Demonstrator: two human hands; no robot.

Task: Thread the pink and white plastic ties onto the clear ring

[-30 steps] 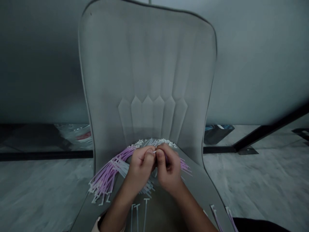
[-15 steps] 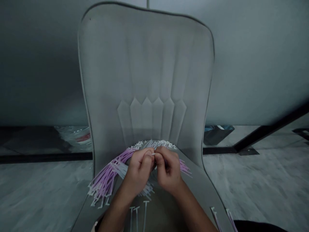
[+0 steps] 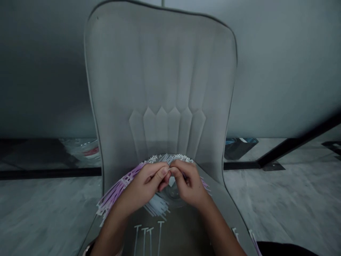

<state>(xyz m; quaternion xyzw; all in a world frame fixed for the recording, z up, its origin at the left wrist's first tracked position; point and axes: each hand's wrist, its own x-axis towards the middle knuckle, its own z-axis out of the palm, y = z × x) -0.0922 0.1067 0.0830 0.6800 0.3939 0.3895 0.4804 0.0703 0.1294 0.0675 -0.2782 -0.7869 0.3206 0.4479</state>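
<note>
My left hand (image 3: 150,183) and my right hand (image 3: 188,181) meet above the seat of a grey padded chair (image 3: 160,78). Both are closed, with thumbs and fingertips pinched together on a small white piece (image 3: 169,169), mostly hidden by the fingers. Under them lies a round clear plastic dish (image 3: 176,202) with pale translucent sticks (image 3: 157,206) beside it. A bundle of purple sticks (image 3: 117,190) with white ends fans out left of my left hand. Small white pieces (image 3: 182,157) are heaped behind the hands.
Several pale T-ended sticks (image 3: 160,236) lie in a row at the seat's front. More purple sticks (image 3: 254,241) are at its right edge. Behind the chair are a black metal bar (image 3: 50,173), a clear plastic bag (image 3: 85,151) and a dark package (image 3: 239,147).
My left wrist and forearm have swung left, covering more purple sticks and uncovering another T-ended stick and part of the clear dish. Both hands still pinch together at the same spot.
</note>
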